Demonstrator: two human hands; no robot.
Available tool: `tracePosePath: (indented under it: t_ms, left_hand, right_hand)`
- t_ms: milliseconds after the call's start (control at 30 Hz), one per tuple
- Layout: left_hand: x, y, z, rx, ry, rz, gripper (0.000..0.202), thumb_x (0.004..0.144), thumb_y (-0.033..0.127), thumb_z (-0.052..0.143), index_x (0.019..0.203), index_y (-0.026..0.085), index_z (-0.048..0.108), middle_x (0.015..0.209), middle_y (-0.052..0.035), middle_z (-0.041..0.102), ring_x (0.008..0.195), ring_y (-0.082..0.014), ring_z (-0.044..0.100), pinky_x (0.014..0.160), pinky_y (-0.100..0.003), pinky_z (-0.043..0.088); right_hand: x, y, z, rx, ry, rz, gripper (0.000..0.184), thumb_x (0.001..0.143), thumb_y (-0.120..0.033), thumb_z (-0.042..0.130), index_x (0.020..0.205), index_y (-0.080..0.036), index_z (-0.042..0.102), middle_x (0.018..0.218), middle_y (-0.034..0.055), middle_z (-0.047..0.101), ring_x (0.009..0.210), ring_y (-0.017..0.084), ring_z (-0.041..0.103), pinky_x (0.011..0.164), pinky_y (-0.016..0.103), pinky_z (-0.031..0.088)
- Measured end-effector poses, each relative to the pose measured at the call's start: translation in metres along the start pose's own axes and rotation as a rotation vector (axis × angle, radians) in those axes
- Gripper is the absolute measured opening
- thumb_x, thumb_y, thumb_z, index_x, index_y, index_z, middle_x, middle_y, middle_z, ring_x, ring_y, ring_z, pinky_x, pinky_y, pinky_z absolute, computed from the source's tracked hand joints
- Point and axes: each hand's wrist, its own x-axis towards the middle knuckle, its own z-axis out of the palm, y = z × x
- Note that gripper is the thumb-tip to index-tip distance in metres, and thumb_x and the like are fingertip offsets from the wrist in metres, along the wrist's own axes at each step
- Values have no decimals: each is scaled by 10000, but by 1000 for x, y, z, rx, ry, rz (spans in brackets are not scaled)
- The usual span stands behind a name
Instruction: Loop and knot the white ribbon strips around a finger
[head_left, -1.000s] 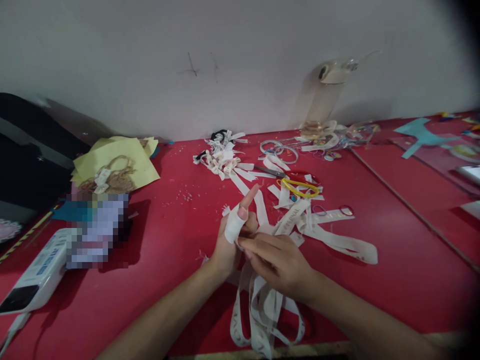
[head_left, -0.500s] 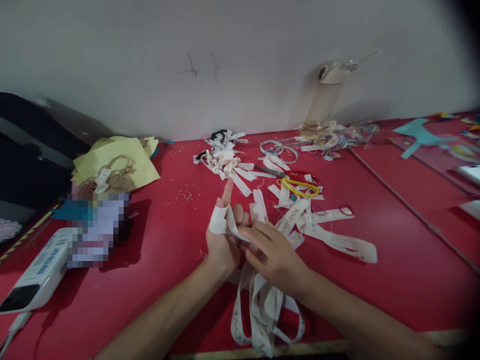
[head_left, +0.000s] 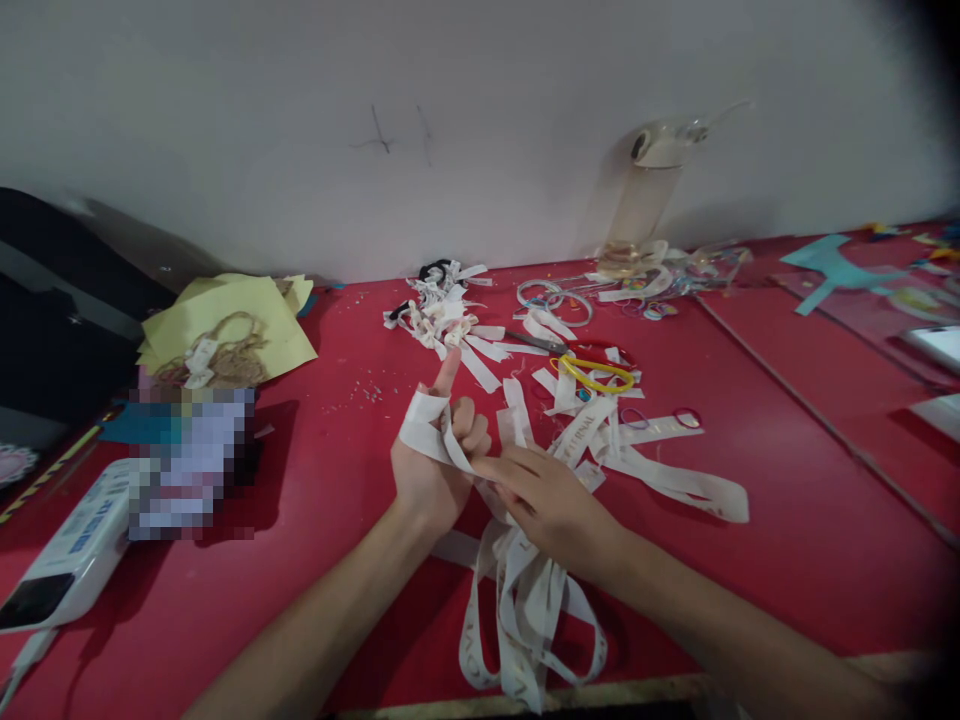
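My left hand (head_left: 435,470) is raised over the red table, one digit pointing up and the other fingers curled in. A white ribbon (head_left: 424,428) wraps round the base of that raised digit and crosses the hand. My right hand (head_left: 551,500) pinches the ribbon's running part just right of the curled fingers. Whatever lies inside the left fingers is partly hidden. Below both hands hangs or lies a loose, looped length of printed ribbon (head_left: 525,620). Beyond the right hand are more cut ribbon strips (head_left: 686,485).
Scissors (head_left: 596,378) with yellow and red handles lie among the strips. Ribbon bows (head_left: 442,315) are heaped near the wall. A clear bottle (head_left: 641,205) stands at the back. Yellow paper (head_left: 289,335) and a white power-strip-like device (head_left: 82,540) lie left.
My left hand has shifted slightly left and tilted, drawing apart from the right hand. The ribbon between them is stretched straighter.
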Motion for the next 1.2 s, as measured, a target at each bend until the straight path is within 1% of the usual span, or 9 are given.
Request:
tracePosePath:
  t_ms: [333, 467, 567, 667, 767, 833, 1000, 1100, 1200]
  left_hand:
    - [2, 1, -1, 87, 90, 10, 437, 873, 338, 562, 1300, 249, 532, 545, 78, 271, 430, -68, 264, 405, -194, 227]
    - [4, 1, 1, 144, 108, 53, 414, 868, 354, 562, 1264, 234, 552, 545, 84, 224, 426, -68, 188, 391, -197, 168]
    - [5, -4, 3, 188, 106, 104, 327, 857, 326, 565, 1156, 200, 604, 563, 77, 241, 448, -67, 189, 404, -196, 161]
    - [3, -11, 3, 227, 96, 102, 180, 833, 306, 582, 929, 163, 636, 577, 66, 284, 451, -60, 197, 415, -199, 180]
    - [-2, -17, 4, 188, 90, 70, 179, 834, 293, 553, 718, 157, 559, 575, 57, 280, 458, -63, 204, 417, -199, 193]
    - [-7, -19, 6, 132, 83, 74, 144, 822, 249, 534, 702, 169, 519, 589, 51, 295, 468, -66, 222, 424, -195, 199]
    - [-16, -24, 12, 106, 26, -26, 94, 705, 232, 578, 723, 182, 501, 591, 55, 314, 450, -63, 223, 398, -187, 173]
    - [-15, -24, 12, 103, 38, -86, 176, 737, 228, 539, 617, 169, 424, 564, 54, 288, 438, -60, 214, 387, -183, 179]
    - [-13, -21, 9, 83, -11, -122, 243, 779, 268, 504, 578, 168, 412, 551, 53, 271, 420, -62, 215, 375, -194, 191]
  right_hand:
    - [-1, -3, 1, 19, 20, -6, 383, 867, -38, 433, 1183, -213, 561, 856, 43, 601, 756, 168, 517, 682, 293, 430]
    - [-1, -8, -2, 98, 175, -11, 225, 899, -167, 536, 1120, -189, 577, 845, 40, 651, 728, 155, 548, 679, 285, 442]
    - [-3, -10, -4, 32, 241, -88, 205, 918, -155, 501, 1104, -178, 585, 788, 36, 652, 683, 151, 546, 652, 293, 427]
    - [-4, -12, -2, -116, 150, -208, 256, 924, -153, 454, 1154, -149, 568, 742, 47, 631, 676, 176, 534, 629, 320, 417]
    - [-4, -17, 0, -116, 87, -244, 327, 919, -160, 445, 1239, -137, 512, 837, 77, 660, 743, 195, 562, 654, 331, 445]
    - [-5, -19, 2, -63, 78, -219, 378, 914, -180, 446, 1290, -141, 467, 896, 87, 674, 741, 185, 582, 629, 312, 445]
    - [-6, -20, 1, -34, -32, -106, 463, 839, -165, 454, 1301, -137, 456, 606, -19, 625, 458, 132, 505, 486, 278, 330]
    - [-6, -21, -4, -120, -72, -68, 522, 842, -188, 462, 1358, -142, 400, 596, -18, 627, 465, 148, 523, 491, 286, 302]
    - [-7, -21, -8, -98, -37, -118, 498, 892, -232, 451, 1373, -141, 361, 661, 3, 656, 531, 160, 565, 517, 289, 328]
